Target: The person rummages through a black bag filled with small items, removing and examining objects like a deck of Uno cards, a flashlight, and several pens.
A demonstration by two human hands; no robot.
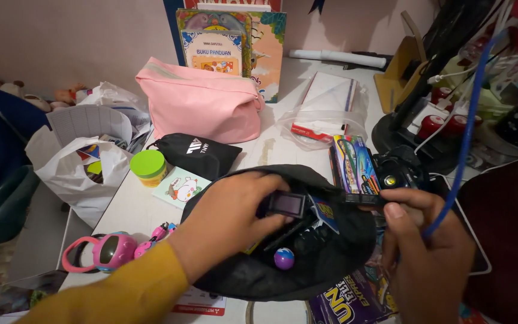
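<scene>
My left hand, in a yellow sleeve, reaches into an open black fabric pouch and grips a small dark rectangular gadget with a screen at the pouch's mouth. My right hand pinches the pouch's right rim and holds it open. Inside the pouch lie a small purple and blue ball, a blue card and some dark items I cannot make out.
A pink bag, a black drawstring pouch, a green-lidded tub, a colourful card box, books, a white plastic bag, a pink toy and a blue cable crowd the white table.
</scene>
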